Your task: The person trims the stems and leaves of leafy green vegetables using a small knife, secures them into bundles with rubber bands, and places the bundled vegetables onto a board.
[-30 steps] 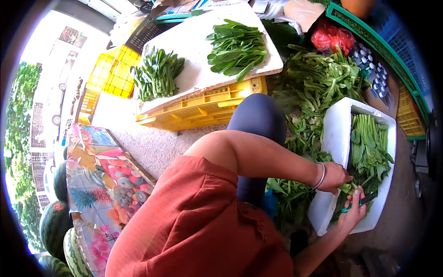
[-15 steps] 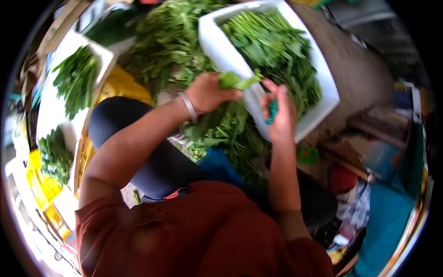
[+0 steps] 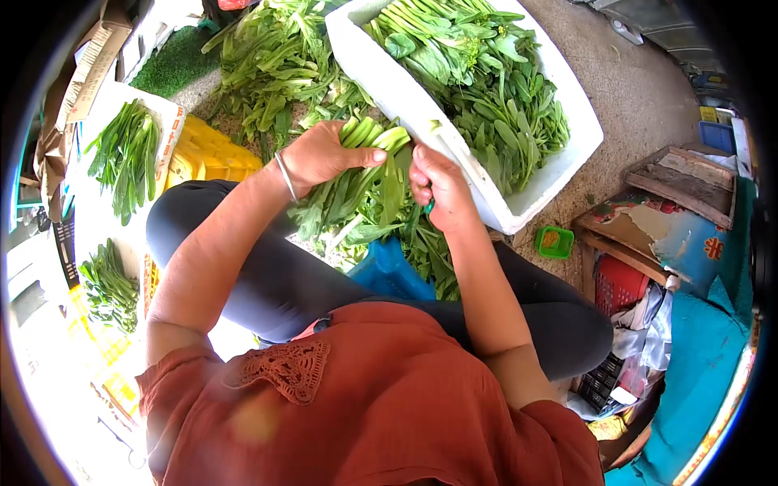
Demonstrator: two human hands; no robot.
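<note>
My left hand (image 3: 328, 154) is closed around a bunch of leafy greens (image 3: 356, 190), its pale cut stems pointing up and right past my thumb and its leaves hanging below. Close by on the right, my right hand (image 3: 440, 185) is curled shut with its fingertips near the stem ends. A small teal-green object (image 3: 429, 208) shows at its palm; most of it is hidden by the fingers. A short pale stem piece (image 3: 435, 127) appears just above that hand, against the wall of the white foam box (image 3: 486, 174). Inside the box lie bundled greens (image 3: 502, 105).
Loose leaves (image 3: 279, 69) are heaped on the floor ahead. Left are a white foam lid (image 3: 113, 227) bearing bunches of greens and a yellow crate (image 3: 211, 150). A blue plastic item (image 3: 393, 271) sits between my legs. Right are a green tray (image 3: 554, 241) and a wooden bench (image 3: 632, 227).
My right hand has moved down and left, away from the stem tips, and turned so the teal-green object is mostly hidden. The bunch stays in my left hand. The view has shifted and sharpened.
</note>
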